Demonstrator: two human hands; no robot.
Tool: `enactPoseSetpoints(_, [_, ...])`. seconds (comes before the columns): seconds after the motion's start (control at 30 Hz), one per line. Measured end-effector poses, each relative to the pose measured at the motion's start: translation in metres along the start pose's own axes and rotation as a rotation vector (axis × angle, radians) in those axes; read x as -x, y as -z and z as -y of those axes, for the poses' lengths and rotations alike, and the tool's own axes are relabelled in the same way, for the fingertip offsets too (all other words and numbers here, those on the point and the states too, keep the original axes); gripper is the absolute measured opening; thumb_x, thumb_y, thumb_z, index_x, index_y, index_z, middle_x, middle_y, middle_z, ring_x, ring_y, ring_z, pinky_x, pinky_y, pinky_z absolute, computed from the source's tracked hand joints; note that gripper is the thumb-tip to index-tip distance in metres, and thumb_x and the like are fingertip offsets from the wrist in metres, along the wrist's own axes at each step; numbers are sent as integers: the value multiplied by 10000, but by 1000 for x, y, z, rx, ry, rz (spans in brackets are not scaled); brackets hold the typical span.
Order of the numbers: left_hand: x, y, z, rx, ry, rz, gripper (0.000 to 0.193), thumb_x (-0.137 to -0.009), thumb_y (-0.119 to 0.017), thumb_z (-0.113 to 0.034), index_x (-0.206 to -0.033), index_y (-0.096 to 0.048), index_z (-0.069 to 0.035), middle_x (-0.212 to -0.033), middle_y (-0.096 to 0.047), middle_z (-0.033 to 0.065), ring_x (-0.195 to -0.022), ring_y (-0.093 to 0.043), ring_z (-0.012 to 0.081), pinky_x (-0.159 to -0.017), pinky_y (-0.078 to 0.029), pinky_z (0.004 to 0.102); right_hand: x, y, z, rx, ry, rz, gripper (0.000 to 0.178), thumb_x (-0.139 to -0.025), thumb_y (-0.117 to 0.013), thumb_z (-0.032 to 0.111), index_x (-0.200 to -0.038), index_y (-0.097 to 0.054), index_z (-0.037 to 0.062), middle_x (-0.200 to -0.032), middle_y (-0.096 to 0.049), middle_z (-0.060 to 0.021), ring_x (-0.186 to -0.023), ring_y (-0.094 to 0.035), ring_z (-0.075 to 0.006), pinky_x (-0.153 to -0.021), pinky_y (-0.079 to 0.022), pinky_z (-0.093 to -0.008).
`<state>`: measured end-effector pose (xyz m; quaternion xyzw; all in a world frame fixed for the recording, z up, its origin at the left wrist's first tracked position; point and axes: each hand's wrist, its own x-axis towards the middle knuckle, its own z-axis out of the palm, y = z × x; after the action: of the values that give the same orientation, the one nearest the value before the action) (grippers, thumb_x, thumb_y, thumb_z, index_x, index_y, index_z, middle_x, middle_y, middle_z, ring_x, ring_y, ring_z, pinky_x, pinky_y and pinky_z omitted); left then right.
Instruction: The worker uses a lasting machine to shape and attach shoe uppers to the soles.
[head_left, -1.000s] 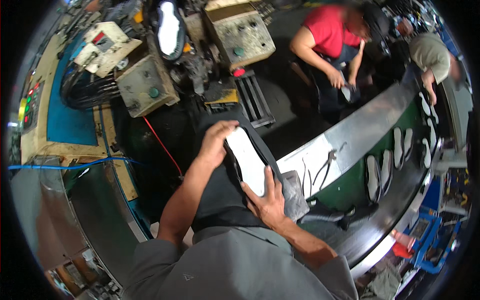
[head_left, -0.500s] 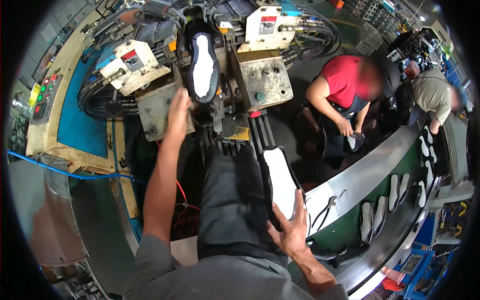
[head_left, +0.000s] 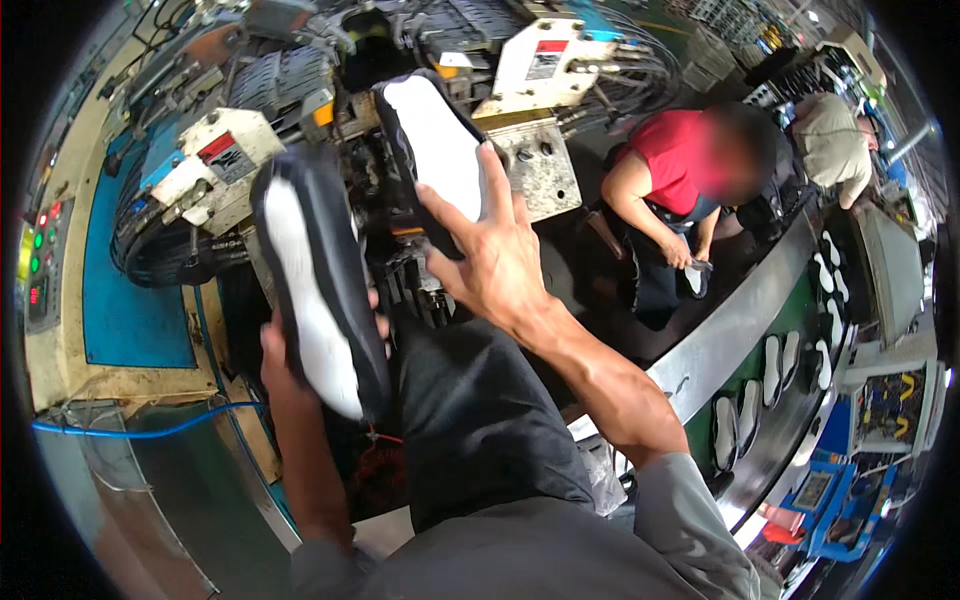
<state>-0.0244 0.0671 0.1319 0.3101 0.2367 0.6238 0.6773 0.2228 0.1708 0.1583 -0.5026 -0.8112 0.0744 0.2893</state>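
My left hand [head_left: 274, 352] is closed around a black shoe upper [head_left: 308, 270], its white underside facing up. This shoe is tilted, slightly blurred, and hides much of the palm. My right hand [head_left: 498, 262] grips a second black shoe upper [head_left: 432, 135] by its near end, fingers spread over the white underside and thumb at the side. That second shoe lies over the middle of the machine [head_left: 360, 60], between its two cream side plates. Whether it touches the machine's clamp beneath, I cannot tell.
Cream side plates [head_left: 212, 170] with hoses flank the machine's middle. A control panel [head_left: 45, 260] stands at far left, near a blue air hose [head_left: 150, 432]. Right, a metal-edged conveyor [head_left: 735, 310] carries several shoes [head_left: 772, 368]. A person in red [head_left: 672, 150] handles a shoe nearby.
The shoe in the machine has come out toward me and left, now in my left hand. My right hand has carried the other shoe from my right thigh up to the machine.
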Motion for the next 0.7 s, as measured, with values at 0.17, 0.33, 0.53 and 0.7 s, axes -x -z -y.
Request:
enactPoseSetpoints(0.17, [91,32,26,94,-12,-141,995,-964,-760,-538,-1638,-338,58,-1354,-625,402,-980,-772,471,-757,-683,540,-28,-44,-10,-39,-55,-80,720,-845,-865,245,-1531,-657,313,-1750,-180,-364,-1307,-536,-562,-1107,-540,-575])
enactPoseSetpoints(0.33, [142,59,45,186,89,-226,969,-976,-736,-559,-1635,-364,47,-1342,-648,384,-1015,-778,484,-770,-698,538,-36,-71,-11,-91,-57,-115,712,-844,-860,248,-1525,-663,315,-1752,-165,-373,-1316,-540,-541,-1116,-542,-543])
enactPoseSetpoints(0.53, [163,66,69,109,164,-285,999,-995,-610,-669,-1642,-354,48,-1354,-671,326,-1011,-775,464,-801,-683,562,-44,-84,0,70,-28,-13,774,-858,-874,341,-1575,-583,324,-1731,-162,-414,-1244,-548,-649,-1112,-534,-586])
enactPoseSetpoints(0.7, [162,56,85,-36,89,-480,783,-1058,-596,-563,-1617,-424,-43,-1324,-709,269,-1076,-763,405,-908,-654,523,-35,-79,8,220,139,-114,790,-892,-853,434,-1607,-544,302,-1745,-221,-306,-1578,-162,-650,-1181,-390,-743])
